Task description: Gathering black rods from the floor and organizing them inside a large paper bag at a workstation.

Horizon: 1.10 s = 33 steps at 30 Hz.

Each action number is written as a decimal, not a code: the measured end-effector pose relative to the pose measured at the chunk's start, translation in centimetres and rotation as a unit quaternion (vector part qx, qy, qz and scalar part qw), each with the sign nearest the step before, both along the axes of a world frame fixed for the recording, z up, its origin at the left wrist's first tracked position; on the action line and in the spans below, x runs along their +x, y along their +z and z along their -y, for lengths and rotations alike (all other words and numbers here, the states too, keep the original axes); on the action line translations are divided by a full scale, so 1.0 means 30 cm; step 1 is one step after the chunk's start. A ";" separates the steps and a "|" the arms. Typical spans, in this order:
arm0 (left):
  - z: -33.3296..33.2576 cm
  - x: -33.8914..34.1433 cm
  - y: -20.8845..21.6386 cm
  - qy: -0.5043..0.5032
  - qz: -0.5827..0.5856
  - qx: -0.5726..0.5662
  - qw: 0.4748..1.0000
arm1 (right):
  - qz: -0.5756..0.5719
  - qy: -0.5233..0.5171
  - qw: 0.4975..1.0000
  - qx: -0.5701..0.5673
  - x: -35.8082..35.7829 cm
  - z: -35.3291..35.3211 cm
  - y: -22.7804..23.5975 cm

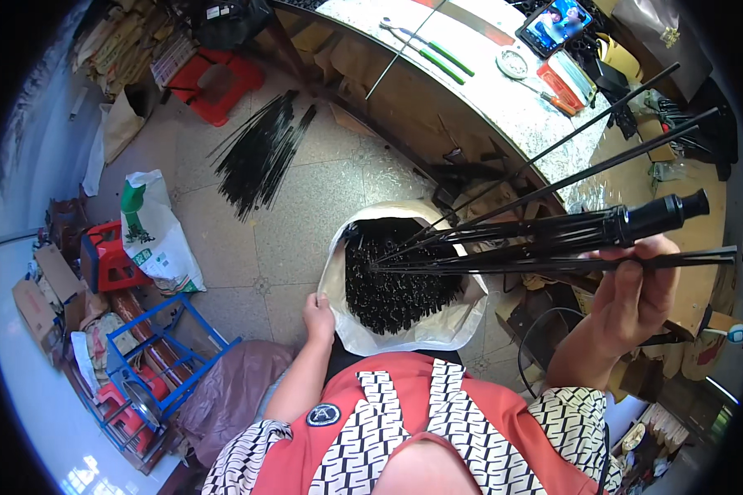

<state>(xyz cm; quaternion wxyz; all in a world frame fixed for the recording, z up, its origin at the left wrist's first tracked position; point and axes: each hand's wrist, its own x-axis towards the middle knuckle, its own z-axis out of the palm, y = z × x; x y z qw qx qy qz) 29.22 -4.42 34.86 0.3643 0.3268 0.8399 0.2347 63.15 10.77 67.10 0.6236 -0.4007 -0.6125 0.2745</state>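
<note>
In front of me a white woven sack [338, 327] stands with its mouth spread, packed with upright thin black rods [396, 289] whose ends face up. My left hand [318, 318] is closed on the sack's left rim. Off to the right, my raised right hand [631, 301] grips what looks like a black umbrella frame [553, 235], with a thick stepped tube at its right end and long thin ribs. Several ribs fan out up and to the right, past the hand. Their left ends reach over the sack's mouth; whether they touch the rods inside cannot be made out.
A workbench [462, 111] curves along the far right, bearing green-handled pliers [437, 62], a phone [555, 26] and a magnifying glass [512, 63]. More black rods [264, 153] lie on the tiled floor. Left are red stools [215, 82], a blue metal frame [169, 355] and a white-green bag [161, 231].
</note>
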 end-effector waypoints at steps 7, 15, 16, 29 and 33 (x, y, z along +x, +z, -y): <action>-0.109 0.180 -0.068 0.190 0.128 -0.035 0.973 | 0.027 0.006 0.997 -0.067 0.083 0.091 -0.052; -0.311 0.425 0.100 0.008 0.176 -0.047 0.983 | -0.027 -0.118 0.993 -0.010 0.358 0.258 -0.146; -0.315 0.430 0.102 0.048 0.271 0.005 0.961 | -0.014 -0.130 0.991 -0.015 0.388 0.277 -0.164; -0.488 0.329 0.098 -0.067 0.141 0.062 0.986 | 0.131 -0.008 0.988 -0.078 0.159 0.294 -0.366; -0.472 0.211 0.068 -0.056 0.112 0.025 0.992 | 0.061 0.050 0.993 -0.090 -0.085 0.241 -0.518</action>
